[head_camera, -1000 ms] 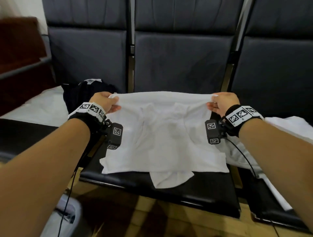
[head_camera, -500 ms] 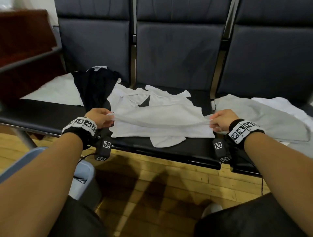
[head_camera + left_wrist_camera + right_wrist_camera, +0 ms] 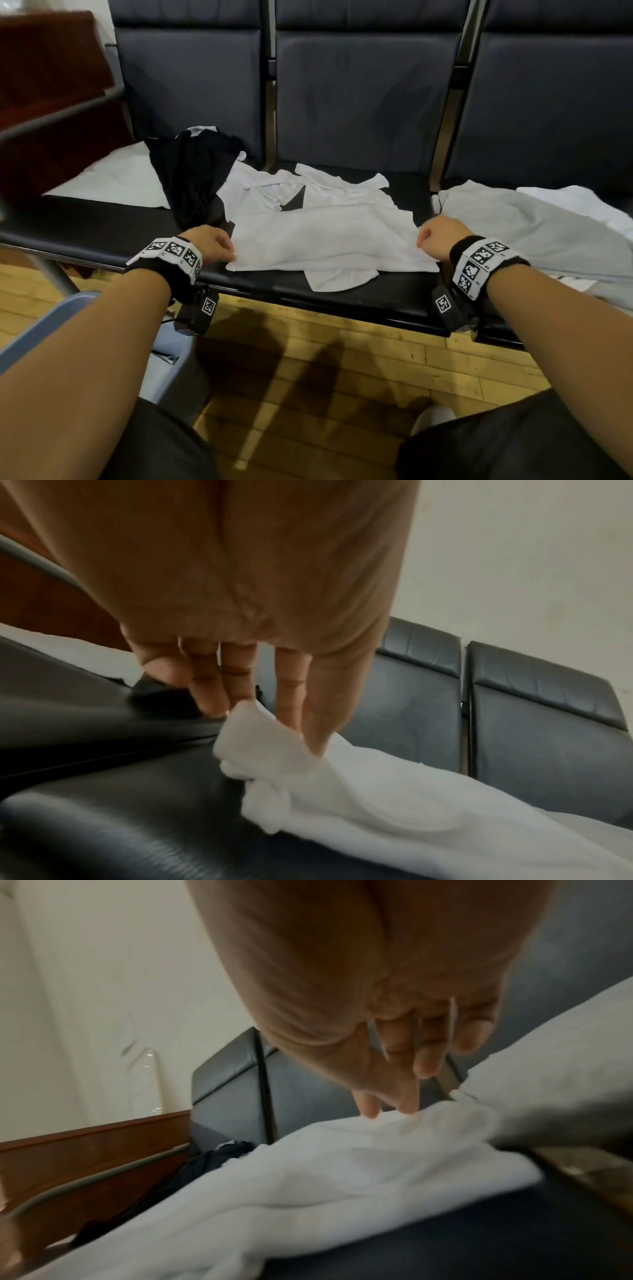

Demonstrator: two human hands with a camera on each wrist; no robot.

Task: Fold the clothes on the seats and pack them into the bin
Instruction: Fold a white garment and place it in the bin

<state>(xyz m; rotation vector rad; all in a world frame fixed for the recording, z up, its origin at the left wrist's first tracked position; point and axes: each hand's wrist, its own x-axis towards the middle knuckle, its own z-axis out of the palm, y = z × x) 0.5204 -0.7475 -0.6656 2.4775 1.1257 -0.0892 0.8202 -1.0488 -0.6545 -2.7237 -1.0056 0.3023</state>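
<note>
Shirt: white cotton shirt [image 3: 329,240] folded across the middle black padded seat [image 3: 387,298], collar end toward 12 o'clock.
Left hand: left hand [image 3: 209,245] at the shirt's 9 o'clock corner; fingers [image 3: 291,696] nearly straight, tips pinching a bunched edge of the cloth.
Right hand: right hand [image 3: 442,236] at the 3 o'clock corner; fingers [image 3: 407,1096] touch the edge, grip hard to make out through blur.
Other clothes: black garment [image 3: 191,178] at 10 o'clock, pale grey garment [image 3: 524,226] at 3 o'clock, partly cut off.
Bin: pale blue plastic bin [image 3: 51,322] at 8 o'clock, mostly hidden by the forearm.
</note>
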